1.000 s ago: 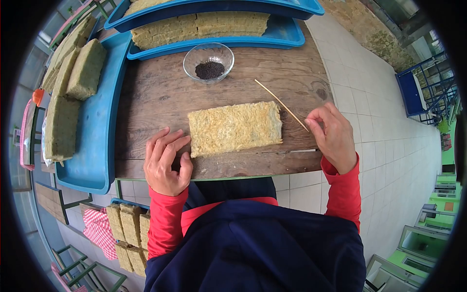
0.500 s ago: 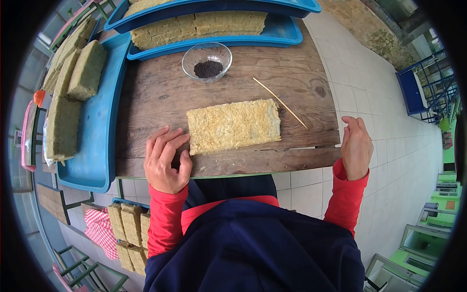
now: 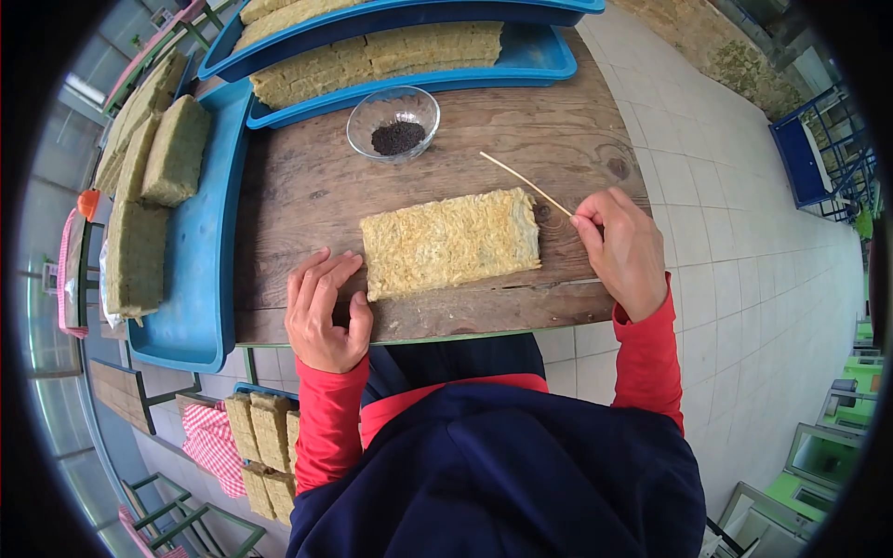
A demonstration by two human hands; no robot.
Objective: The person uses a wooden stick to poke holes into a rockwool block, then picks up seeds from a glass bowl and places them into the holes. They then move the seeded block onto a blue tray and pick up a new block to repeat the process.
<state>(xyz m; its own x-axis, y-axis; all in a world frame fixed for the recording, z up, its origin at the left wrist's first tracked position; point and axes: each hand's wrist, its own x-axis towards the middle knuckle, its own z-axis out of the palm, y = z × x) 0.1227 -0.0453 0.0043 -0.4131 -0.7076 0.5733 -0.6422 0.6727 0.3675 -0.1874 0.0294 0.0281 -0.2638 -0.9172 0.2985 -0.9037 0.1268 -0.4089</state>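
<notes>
A flat yellowish fibrous slab (image 3: pixel 452 244), which looks like rockwool, lies on the wooden table in front of me. My left hand (image 3: pixel 326 312) rests at its left edge with fingers apart, holding nothing. At the slab's right, my right hand (image 3: pixel 625 246) pinches the lower end of a thin wooden skewer (image 3: pixel 521 179) between thumb and fingers. The skewer's other end points up and left across the tabletop. Beyond the slab stands a clear glass bowl (image 3: pixel 393 124) holding small dark grains that resemble seeds (image 3: pixel 398 138).
Blue trays with fibrous blocks stand along the table's far side (image 3: pixel 539 60) and left side (image 3: pixel 216 270). More blocks (image 3: pixel 265 432) sit low at the left, near a red checked cloth (image 3: pixel 212 446). The wooden table (image 3: pixel 298 195) ends just before my body; tiled floor lies right.
My right hand has moved left from beyond the table's edge and taken hold of the skewer's lower end. My left hand stays beside the slab. The view has shifted slightly.
</notes>
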